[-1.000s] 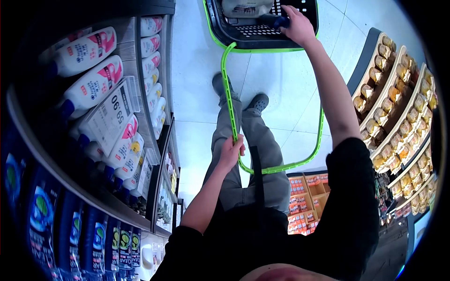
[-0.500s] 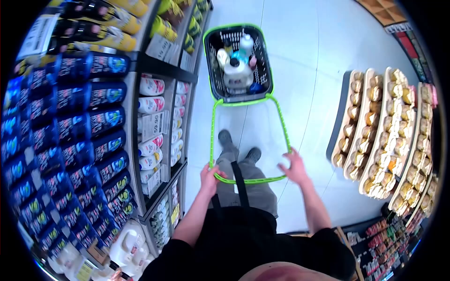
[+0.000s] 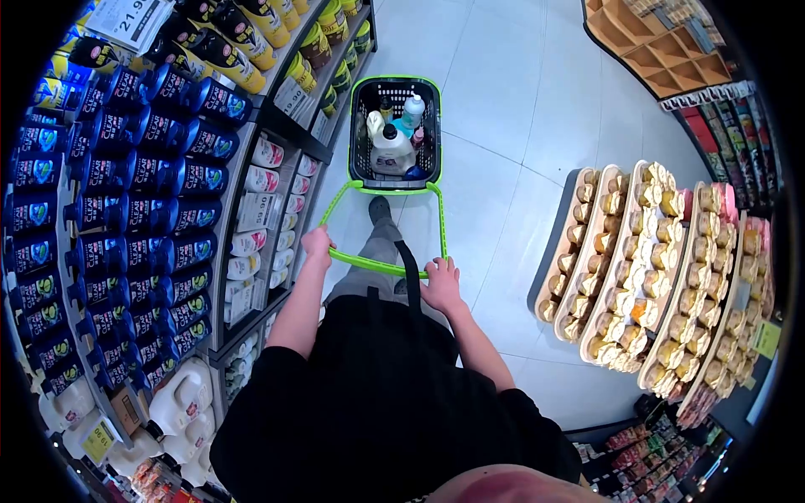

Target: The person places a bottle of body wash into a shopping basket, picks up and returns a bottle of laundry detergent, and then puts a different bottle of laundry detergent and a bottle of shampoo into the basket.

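A black shopping basket with a green rim is on the floor ahead of me. Its long green handle reaches back towards my body. My left hand grips the handle's left corner, and my right hand is closed around the right corner. Inside the basket are a big white jug with a black cap, a white pump bottle and several smaller bottles, partly hidden by one another. A black strap hangs down in front of my legs.
Shelves on the left hold rows of blue shampoo bottles, white bottles and yellow-and-black bottles. On the right is a tiered display of gold-wrapped goods. Pale floor runs between them. A wooden rack stands farther off.
My right hand has gone from spread fingers beside the handle to holding its corner. The basket and handle sit lower and slightly left in view, and the shelves have shifted too.
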A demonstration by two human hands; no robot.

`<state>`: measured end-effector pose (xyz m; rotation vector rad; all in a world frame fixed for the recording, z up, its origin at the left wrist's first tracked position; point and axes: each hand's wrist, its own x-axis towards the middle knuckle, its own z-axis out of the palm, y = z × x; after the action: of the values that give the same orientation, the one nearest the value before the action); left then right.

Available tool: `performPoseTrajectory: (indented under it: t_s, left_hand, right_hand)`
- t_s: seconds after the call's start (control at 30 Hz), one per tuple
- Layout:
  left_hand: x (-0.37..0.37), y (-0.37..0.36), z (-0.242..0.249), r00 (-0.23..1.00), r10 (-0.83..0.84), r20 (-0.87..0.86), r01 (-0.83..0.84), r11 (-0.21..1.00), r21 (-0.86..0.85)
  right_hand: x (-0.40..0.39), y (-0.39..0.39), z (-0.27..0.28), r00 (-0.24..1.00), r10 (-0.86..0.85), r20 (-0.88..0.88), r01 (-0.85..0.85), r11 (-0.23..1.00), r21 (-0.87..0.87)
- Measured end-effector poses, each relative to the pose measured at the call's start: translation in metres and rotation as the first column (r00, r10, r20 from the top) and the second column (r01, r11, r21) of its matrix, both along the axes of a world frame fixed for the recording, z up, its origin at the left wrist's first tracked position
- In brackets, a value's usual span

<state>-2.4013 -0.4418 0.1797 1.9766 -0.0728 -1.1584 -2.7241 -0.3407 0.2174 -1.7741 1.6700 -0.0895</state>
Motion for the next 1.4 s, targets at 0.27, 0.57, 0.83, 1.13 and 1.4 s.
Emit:
performPoseTrajectory:
  t_s: [0.27,0.57,0.83,1.13,1.4]
  left_hand:
    - [0.044,-0.112,0.018,0.996,-0.080,0.044,0.077,0.995,0.063]
    - [0.067,-0.256,0.023,0.993,-0.019,-0.116,0.016,1.000,-0.027]
    - [0.037,-0.327,0.017,0.978,-0.171,-0.115,0.165,0.984,-0.058]
    - [-0.020,-0.408,0.047,0.932,-0.284,0.224,0.293,0.956,-0.008]
    - [-0.069,-0.507,0.042,0.809,-0.477,0.342,0.454,0.878,0.151]
  right_hand:
    - [0.047,-0.111,0.015,0.980,0.190,-0.051,-0.182,0.974,0.136]
    - [0.082,-0.265,0.034,0.964,0.266,-0.015,-0.250,0.921,0.299]
    - [0.057,-0.372,0.009,0.992,0.130,0.006,-0.125,0.945,0.303]
    - [0.013,-0.511,-0.022,0.963,0.149,0.226,-0.210,0.937,0.280]
    - [-0.049,-0.625,-0.014,0.874,0.221,0.433,-0.320,0.932,0.171]
